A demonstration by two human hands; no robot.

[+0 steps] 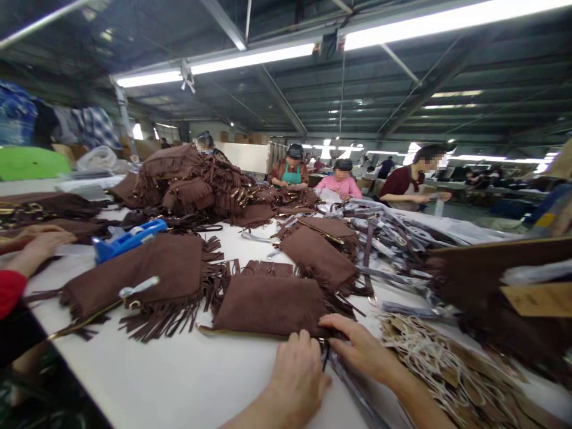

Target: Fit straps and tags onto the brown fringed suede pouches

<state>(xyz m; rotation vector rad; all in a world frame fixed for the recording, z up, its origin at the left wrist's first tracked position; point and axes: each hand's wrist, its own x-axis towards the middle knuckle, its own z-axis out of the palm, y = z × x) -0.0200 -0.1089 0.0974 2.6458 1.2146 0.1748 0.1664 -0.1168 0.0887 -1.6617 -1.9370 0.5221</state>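
A brown suede-like fringed bag (272,304) lies flat on the white table in front of me, its fringe pointing away and its zipped edge towards me. My left hand (298,369) is at the near edge by the bag's right corner, fingers curled and their tips hidden. At that same corner, my right hand (357,344) grips the bag between thumb and fingers. A small metal fitting and a dark strap show between the two hands. Plastic-wrapped straps (357,387) run beneath my right wrist.
A second fringed bag (165,274) and a blue tape dispenser (127,238) are on the left, near a co-worker's hands (44,241). Brown bags (187,185) are heaped behind. Corded paper tags (442,363) and wrapped straps (393,232) lie right. Other people work beyond.
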